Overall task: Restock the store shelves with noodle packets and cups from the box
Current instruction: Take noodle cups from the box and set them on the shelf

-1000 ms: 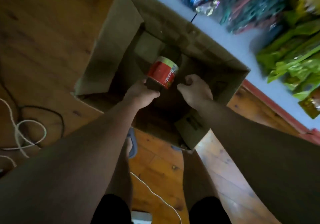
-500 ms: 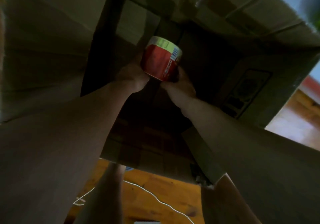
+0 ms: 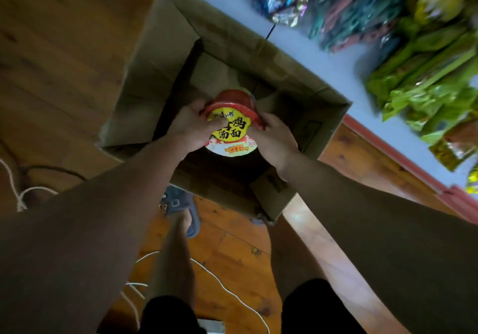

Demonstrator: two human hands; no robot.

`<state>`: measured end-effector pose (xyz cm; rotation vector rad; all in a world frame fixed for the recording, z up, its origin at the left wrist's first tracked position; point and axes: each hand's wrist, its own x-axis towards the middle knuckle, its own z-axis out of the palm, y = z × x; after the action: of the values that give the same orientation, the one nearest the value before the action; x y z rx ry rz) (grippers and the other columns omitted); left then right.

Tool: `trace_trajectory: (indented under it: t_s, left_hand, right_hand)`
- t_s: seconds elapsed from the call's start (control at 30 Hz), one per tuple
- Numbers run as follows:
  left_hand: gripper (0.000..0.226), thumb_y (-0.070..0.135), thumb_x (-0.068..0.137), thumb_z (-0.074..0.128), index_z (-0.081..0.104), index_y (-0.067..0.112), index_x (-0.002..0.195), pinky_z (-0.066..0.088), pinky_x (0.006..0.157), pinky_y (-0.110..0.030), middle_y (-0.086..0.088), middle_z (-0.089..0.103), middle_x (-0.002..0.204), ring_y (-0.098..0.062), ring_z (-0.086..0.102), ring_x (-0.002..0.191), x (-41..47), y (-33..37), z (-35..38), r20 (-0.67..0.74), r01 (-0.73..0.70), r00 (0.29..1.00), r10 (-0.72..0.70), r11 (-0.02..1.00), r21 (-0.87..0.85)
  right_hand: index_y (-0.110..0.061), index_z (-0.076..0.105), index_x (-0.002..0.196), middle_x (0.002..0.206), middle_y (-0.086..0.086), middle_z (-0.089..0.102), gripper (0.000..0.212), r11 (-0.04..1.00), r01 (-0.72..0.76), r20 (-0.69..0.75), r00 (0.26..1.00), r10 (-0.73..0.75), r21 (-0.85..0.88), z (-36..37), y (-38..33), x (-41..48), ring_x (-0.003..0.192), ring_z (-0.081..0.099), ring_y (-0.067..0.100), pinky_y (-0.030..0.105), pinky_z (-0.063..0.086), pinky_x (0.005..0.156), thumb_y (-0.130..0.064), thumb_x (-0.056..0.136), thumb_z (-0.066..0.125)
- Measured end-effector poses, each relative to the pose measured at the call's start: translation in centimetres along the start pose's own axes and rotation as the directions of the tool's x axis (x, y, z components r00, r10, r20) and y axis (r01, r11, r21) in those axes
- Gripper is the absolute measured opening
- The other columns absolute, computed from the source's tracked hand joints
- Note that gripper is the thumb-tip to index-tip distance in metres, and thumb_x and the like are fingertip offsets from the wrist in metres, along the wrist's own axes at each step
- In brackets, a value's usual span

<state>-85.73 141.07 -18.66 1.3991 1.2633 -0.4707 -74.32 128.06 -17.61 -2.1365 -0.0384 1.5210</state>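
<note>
Head view: our left hand [image 3: 190,124] and right hand [image 3: 275,137] hold the noodle cup [image 3: 231,124] between them over the box [image 3: 165,56]; next we lift it to the shelf [image 3: 323,56].

The noodle cup [image 3: 231,129] now turns its yellow-and-white lid to the camera instead of the red side wall of a second ago (held then by the left hand [image 3: 190,126] alone, at the base). The right hand [image 3: 275,139], a loose fist beside the cup a second ago, now grips the right rim, and the left hand grips the left rim. The view, deep inside the box [image 3: 160,56] half a second ago, is back above its open flaps.
</note>
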Motion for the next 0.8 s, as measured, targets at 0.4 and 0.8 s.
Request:
trace_trajectory:
  t_s: [0.4, 0.8]
  left_hand:
    - [0.040, 0.028, 0.091, 0.066, 0.060, 0.014, 0.127, 0.049, 0.100, -0.044, -0.004, 0.068, 0.117, -0.023, 0.061, 0.111, -21.6, 7.7, -2.7, -0.055, -0.191, 0.981, 0.185, 0.973, -0.128]
    - [0.025, 0.018, 0.099, 0.054, 0.056, 0.023, 0.123, 0.050, 0.069, -0.028, 0.002, 0.065, 0.108, -0.014, 0.063, 0.096, -43.7, 17.2, 0.8, 0.173, -0.392, 0.886, 0.431, 0.894, -0.218]
  right_hand:
    - [-0.031, 0.058, 0.128, 0.097, -0.009, 0.063, 0.041, 0.988, 0.153, -0.176, 0.973, -0.150, 0.001, -6.8, -5.8, -23.4, 0.096, 0.062, 0.017, 0.035, 0.055, 0.083, -0.028, 0.087, 0.060]
    - [-0.025, 0.051, 0.139, 0.126, 0.004, 0.061, 0.050, 0.945, 0.263, -0.522, 0.844, -0.127, 0.195, -13.6, -2.6, -47.9, 0.108, 0.059, 0.025, 0.039, 0.053, 0.089, -0.031, 0.089, 0.057]
